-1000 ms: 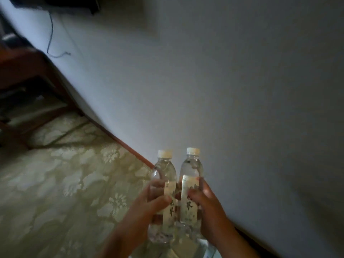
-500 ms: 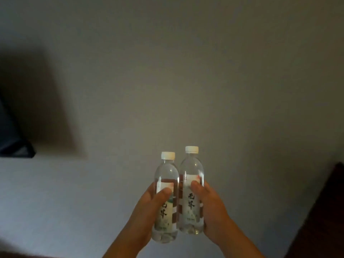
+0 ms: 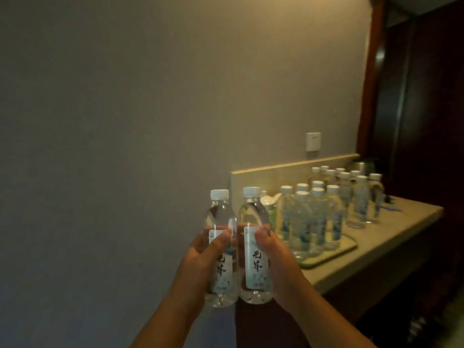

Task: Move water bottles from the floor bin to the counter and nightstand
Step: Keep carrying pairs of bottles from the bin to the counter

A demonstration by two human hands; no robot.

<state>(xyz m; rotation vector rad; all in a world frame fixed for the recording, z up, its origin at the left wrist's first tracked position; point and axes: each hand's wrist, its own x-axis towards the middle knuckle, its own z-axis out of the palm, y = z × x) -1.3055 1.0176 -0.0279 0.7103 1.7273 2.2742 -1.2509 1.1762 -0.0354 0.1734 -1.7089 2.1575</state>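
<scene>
1. I hold 2 clear plastic water bottles upright in front of my chest, side by side and touching: the left bottle [image 3: 221, 247] in my left hand [image 3: 200, 262], the right bottle [image 3: 256, 247] in my right hand [image 3: 278, 259].
2. On each hand the thumb lies curled across the front of the paper label, near its top; the other fingers wrap behind the bottle, mostly hidden from me.
3. Both bottles look full and carry white screw caps, so I judge each to have real weight for its size, with thin walls that would dent under a hard squeeze.
4. The bare plastic looks smooth and probably slippery; the label band at mid-body, where I grip now, seems the surest hold.
5. Ahead to my right, the pale counter [image 3: 391, 244] already bears a cluster of standing bottles [image 3: 316, 217], some on a tray [image 3: 334, 252].
6. Free counter near the front edge looks the safest landing spot; crowding the cluster risks toppling bottles.
</scene>
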